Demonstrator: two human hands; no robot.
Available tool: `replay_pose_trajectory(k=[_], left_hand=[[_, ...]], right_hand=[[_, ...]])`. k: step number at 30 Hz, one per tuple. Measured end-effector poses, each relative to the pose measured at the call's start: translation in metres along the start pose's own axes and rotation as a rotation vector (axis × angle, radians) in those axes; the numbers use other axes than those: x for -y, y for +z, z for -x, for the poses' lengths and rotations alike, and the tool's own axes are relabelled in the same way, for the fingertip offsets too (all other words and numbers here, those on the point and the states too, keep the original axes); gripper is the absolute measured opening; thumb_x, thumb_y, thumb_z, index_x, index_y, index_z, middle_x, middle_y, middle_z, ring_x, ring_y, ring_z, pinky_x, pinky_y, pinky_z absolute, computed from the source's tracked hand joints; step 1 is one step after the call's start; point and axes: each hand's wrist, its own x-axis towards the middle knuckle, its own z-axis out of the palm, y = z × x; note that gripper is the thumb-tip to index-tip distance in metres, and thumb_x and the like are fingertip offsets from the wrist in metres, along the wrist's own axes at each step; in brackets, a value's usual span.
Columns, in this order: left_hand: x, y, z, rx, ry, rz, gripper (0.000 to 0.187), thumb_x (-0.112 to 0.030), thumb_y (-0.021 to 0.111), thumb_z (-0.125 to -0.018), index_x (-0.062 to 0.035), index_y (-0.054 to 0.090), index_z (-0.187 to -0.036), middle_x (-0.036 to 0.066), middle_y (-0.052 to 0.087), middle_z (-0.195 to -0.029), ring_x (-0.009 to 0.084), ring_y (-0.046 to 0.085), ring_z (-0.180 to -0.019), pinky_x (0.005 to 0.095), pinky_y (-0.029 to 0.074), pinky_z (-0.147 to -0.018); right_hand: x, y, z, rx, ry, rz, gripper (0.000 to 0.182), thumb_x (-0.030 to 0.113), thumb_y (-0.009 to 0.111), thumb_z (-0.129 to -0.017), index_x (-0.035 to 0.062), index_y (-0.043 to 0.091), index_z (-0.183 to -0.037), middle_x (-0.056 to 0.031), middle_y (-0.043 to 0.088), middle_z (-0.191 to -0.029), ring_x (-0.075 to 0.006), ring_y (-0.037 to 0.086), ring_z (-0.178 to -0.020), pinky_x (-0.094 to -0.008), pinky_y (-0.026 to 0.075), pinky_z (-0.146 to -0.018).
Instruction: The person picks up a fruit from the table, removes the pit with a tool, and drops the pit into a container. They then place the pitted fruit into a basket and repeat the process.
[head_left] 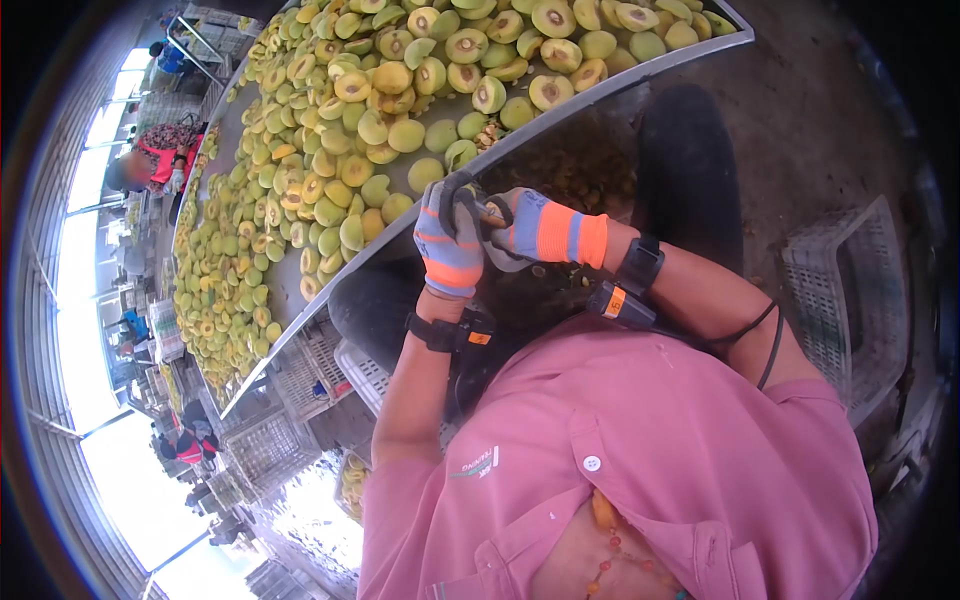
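Observation:
My left hand [450, 235] and my right hand [525, 228] meet at the near edge of the metal-rimmed table [560, 112]. Both wear grey work gloves with orange and blue cuffs. The fingers of each hand are curled closed. A small yellow-brown piece [492, 213] shows between them, mostly covered by the gloves; its kind and any tool are hidden. Just beyond my fingers spreads a large heap of halved green-yellow stone fruits [350, 170], many cut side up with brown centres. A crushed fruit [488, 136] lies near the rim.
A pale plastic crate [850, 300] stands on the floor to my right. More crates [262, 450] are stacked at the left. My dark-clad knee [690, 160] is beside the table edge. A person in red [165, 160] is at the table's far left side; others are farther off.

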Motion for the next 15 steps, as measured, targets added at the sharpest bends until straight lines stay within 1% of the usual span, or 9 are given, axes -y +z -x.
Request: replay_pose_trajectory(k=[2,4,6,7,8,10,11,13,15], left_hand=[[-0.006,0.001,-0.002,0.024,-0.178,0.172,0.017,-0.005,0.056,-0.087,0.0010,0.062,-0.102,0.018,0.063,-0.093,0.0290,0.064,-0.081,0.0345,0.049,-0.071],[-0.011,-0.004,-0.006,0.090,-0.038,-0.001,0.014,-0.007,0.057,-0.088,0.0017,0.063,-0.098,0.016,0.064,-0.089,0.0260,0.064,-0.079,0.0334,0.048,-0.070],[-0.011,-0.008,-0.007,0.133,-0.027,-0.093,0.013,-0.008,0.057,-0.089,0.0021,0.064,-0.095,0.015,0.065,-0.086,0.0243,0.064,-0.076,0.0329,0.048,-0.069],[-0.010,-0.009,-0.008,0.141,-0.086,-0.097,0.013,-0.007,0.057,-0.090,0.0022,0.064,-0.094,0.015,0.065,-0.084,0.0241,0.063,-0.074,0.0328,0.048,-0.068],[-0.010,-0.010,-0.008,0.149,-0.144,-0.102,0.013,-0.007,0.057,-0.090,0.0023,0.065,-0.092,0.014,0.066,-0.082,0.0240,0.063,-0.072,0.0328,0.048,-0.068],[-0.028,-0.011,-0.015,0.064,0.129,-0.179,0.013,-0.007,0.057,-0.090,0.0026,0.065,-0.092,0.014,0.066,-0.079,0.0238,0.063,-0.069,0.0321,0.048,-0.066],[-0.035,-0.009,-0.017,0.019,0.267,-0.218,0.013,-0.007,0.057,-0.090,0.0028,0.065,-0.092,0.014,0.066,-0.078,0.0237,0.062,-0.068,0.0318,0.048,-0.066],[-0.025,-0.005,-0.014,0.013,0.151,-0.224,0.014,-0.003,0.055,-0.089,0.0039,0.064,-0.096,0.015,0.066,-0.082,0.0248,0.063,-0.071,0.0320,0.050,-0.069],[-0.020,-0.001,-0.014,0.025,-0.017,-0.147,0.015,-0.002,0.053,-0.090,0.0043,0.064,-0.098,0.014,0.066,-0.084,0.0241,0.063,-0.074,0.0318,0.051,-0.071]], right_hand=[[-0.005,0.000,-0.001,0.010,0.016,0.023,0.016,0.017,0.060,-0.083,0.0015,0.062,-0.087,-0.0046,0.061,-0.066,-0.0107,0.054,-0.054,-0.0288,0.045,-0.048],[-0.013,0.005,-0.006,0.015,-0.044,0.014,0.017,0.018,0.060,-0.083,0.0015,0.063,-0.089,-0.0051,0.061,-0.066,-0.0131,0.055,-0.049,-0.0281,0.044,-0.043],[-0.006,-0.002,0.000,0.128,0.111,-0.100,0.022,0.019,0.061,-0.079,-0.0002,0.063,-0.088,-0.0088,0.060,-0.065,-0.0199,0.059,-0.052,-0.0337,0.047,-0.047],[0.002,-0.004,0.004,0.184,0.188,-0.156,0.024,0.020,0.062,-0.076,-0.0010,0.063,-0.088,-0.0106,0.060,-0.065,-0.0233,0.061,-0.054,-0.0365,0.048,-0.048],[0.003,-0.003,0.005,0.188,0.203,-0.167,0.024,0.020,0.062,-0.076,-0.0005,0.063,-0.089,-0.0102,0.060,-0.066,-0.0230,0.060,-0.053,-0.0367,0.048,-0.045],[0.005,-0.001,0.006,0.202,0.230,-0.184,0.025,0.021,0.062,-0.076,0.0003,0.063,-0.090,-0.0094,0.060,-0.067,-0.0223,0.058,-0.050,-0.0369,0.047,-0.040],[0.005,0.001,0.006,0.173,0.136,-0.191,0.026,0.022,0.062,-0.076,0.0001,0.063,-0.090,-0.0091,0.060,-0.067,-0.0215,0.058,-0.050,-0.0365,0.045,-0.037],[0.004,0.007,0.004,0.113,-0.051,-0.209,0.028,0.023,0.063,-0.076,-0.0004,0.063,-0.090,-0.0085,0.060,-0.068,-0.0198,0.057,-0.049,-0.0358,0.042,-0.033],[0.003,0.004,0.003,0.131,0.028,-0.214,0.026,0.023,0.061,-0.077,-0.0009,0.063,-0.089,-0.0066,0.060,-0.068,-0.0174,0.055,-0.049,-0.0315,0.040,-0.035]])
